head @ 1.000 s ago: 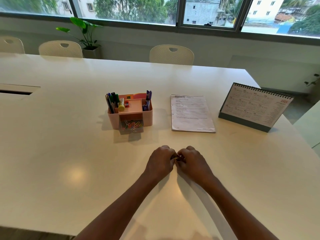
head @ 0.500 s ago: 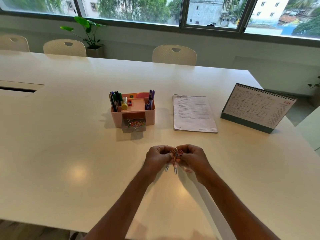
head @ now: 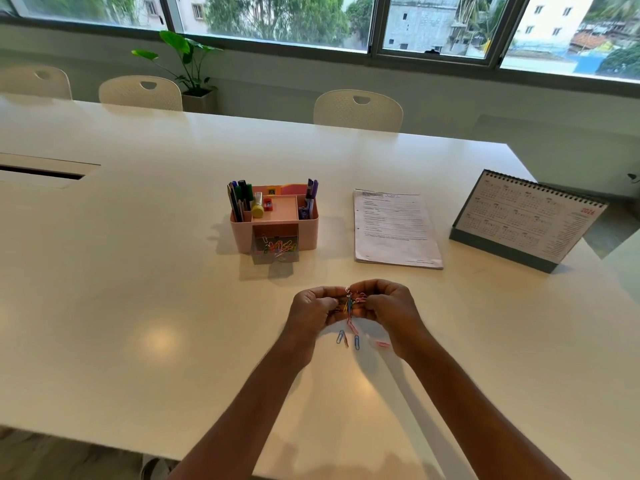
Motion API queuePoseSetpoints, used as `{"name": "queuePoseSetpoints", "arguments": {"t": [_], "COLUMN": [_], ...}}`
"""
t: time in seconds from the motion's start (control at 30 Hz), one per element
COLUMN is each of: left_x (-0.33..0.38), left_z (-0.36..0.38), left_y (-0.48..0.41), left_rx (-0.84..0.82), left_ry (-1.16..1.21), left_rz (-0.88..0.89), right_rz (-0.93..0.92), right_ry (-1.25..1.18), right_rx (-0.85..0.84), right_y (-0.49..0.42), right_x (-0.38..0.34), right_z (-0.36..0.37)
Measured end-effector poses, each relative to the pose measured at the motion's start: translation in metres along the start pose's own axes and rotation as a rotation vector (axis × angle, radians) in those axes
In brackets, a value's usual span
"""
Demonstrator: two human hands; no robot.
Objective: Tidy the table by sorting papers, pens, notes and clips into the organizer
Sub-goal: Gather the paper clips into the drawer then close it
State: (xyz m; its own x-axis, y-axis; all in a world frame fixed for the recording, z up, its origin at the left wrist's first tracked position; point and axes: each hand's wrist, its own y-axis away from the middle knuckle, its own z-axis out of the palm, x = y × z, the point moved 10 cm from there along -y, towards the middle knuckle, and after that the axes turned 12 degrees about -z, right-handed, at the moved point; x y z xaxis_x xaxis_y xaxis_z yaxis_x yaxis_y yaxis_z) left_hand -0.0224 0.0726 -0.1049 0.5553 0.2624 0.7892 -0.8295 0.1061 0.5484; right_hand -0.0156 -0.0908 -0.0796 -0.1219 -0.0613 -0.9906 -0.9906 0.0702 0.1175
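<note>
**A:** Hands, status?

**B:** Left hand and right hand are close together above the table, near its front edge. The fingers of both are curled in, pinching one tangled bunch of coloured paper clips between them. Neither hand is spread open.

**A:** Any clips outside the grip?

**B:** A few loose clips lie on the table just under the hands: blue ones, with a pink one towards the right.

**A:** Organizer contents, by compartment?

**B:** The pink organizer stands beyond the hands.
- Left compartment: upright pens, dark, blue and green.
- Beside them: a yellow-capped item and a small red item. I cannot tell what either is.
- Right compartment: purple pens.
- Front: a clear drawer, pulled out, holding mixed-colour clips.

**A:** Papers?

**B:** The printed papers lie flat in a stack just right of the organizer, not inside it. A desk calendar stands further right.
</note>
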Motion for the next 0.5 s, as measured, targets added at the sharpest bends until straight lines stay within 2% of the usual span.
{"name": "queuePoseSetpoints", "arguments": {"t": [0.5], "left_x": [0.058], "left_z": [-0.040], "left_y": [0.004], "left_rx": [0.069], "left_ry": [0.175], "left_rz": [0.055], "right_rz": [-0.077], "right_ry": [-0.077], "right_rx": [-0.123], "right_y": [-0.032], "right_x": [-0.051], "right_z": [0.053]}}
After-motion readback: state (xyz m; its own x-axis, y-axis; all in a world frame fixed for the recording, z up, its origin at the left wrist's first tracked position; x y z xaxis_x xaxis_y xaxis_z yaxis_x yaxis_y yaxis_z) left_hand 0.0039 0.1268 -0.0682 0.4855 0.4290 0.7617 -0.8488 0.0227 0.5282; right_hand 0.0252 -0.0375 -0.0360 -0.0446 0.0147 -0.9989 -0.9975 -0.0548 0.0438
